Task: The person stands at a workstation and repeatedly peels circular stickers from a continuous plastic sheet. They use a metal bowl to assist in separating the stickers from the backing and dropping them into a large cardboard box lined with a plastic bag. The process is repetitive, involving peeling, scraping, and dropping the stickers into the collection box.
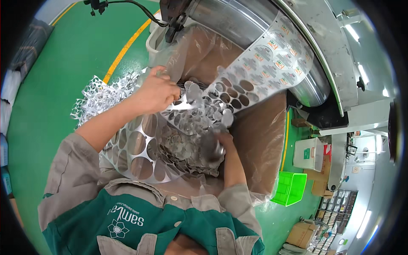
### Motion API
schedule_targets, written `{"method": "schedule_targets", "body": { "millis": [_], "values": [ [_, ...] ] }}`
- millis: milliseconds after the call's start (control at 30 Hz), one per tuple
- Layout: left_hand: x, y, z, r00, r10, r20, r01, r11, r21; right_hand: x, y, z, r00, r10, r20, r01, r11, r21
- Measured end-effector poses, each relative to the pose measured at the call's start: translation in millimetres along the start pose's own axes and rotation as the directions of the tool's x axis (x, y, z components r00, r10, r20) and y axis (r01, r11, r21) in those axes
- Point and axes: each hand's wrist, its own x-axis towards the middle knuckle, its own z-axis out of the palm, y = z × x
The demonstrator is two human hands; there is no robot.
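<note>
My left hand [159, 92] is closed on the edge of a silvery foil web full of round holes, the punched foil sheet [151, 149]. This sheet drapes toward my body. My right hand [228, 143] is low among loose silver foil discs [191, 123], its fingers smeared by motion. A grey, blurred shape [210, 146] lies against that hand; I cannot make out whether it is gripped. The discs are heaped inside a brown box [261, 138] lined with clear plastic. Above them, printed foil [272, 59] comes down from a metal roller [238, 19], its lower end punched with round holes.
Scrap foil [106, 95] with holes is piled at the left of the box. A bright green crate [290, 188] and a white bin [307, 154] stand on the right. Machine parts [335, 63] overhang the upper right. A yellow line [127, 46] crosses the green floor.
</note>
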Motion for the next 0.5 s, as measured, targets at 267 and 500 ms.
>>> {"method": "schedule_targets", "body": {
  "millis": [267,500],
  "values": [
    [-2,-8,4,0.997,-0.067,0.043,0.069,0.996,-0.060,-73,-165,-99,0.802,-0.123,0.584,0.416,0.817,-0.399],
    [21,27,-94,0.976,-0.214,0.030,0.165,0.648,-0.743,-161,-175,-201,0.309,-0.899,-0.309,0.401,-0.171,0.900]
  ]
}}
